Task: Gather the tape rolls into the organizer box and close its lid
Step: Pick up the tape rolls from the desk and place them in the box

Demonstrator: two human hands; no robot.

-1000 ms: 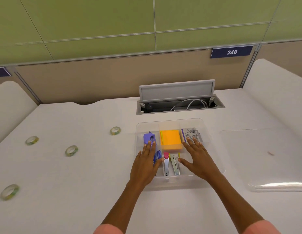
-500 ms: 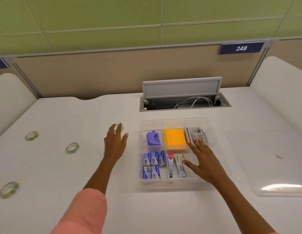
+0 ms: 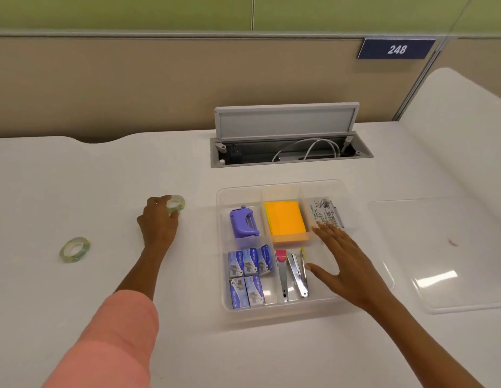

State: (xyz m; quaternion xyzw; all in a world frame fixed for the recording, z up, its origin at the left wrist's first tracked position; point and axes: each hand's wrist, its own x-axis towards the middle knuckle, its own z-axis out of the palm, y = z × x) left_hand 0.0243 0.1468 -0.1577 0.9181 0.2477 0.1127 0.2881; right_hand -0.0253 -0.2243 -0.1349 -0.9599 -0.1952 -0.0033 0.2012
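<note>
A clear organizer box (image 3: 364, 287) sits open on the white desk, holding a purple punch, orange sticky notes, staple boxes and staplers. Its clear lid (image 3: 450, 275) lies flat to the right of it. My left hand (image 3: 158, 222) is out to the left of the box, fingers closed around a clear tape roll (image 3: 176, 203) that sits on the desk. A second tape roll (image 3: 74, 249) lies farther left, untouched. My right hand (image 3: 344, 264) rests flat with fingers spread over the box's right side.
An open grey cable hatch (image 3: 288, 135) with white cables sits behind the box. A beige partition wall with a "248" sign (image 3: 396, 49) runs along the desk's far edge. A curved white divider (image 3: 467, 113) rises at the right.
My left hand left the box, reached leftward across the desk and closed on the nearest tape roll. The right hand stayed on the box. The view has moved closer.
</note>
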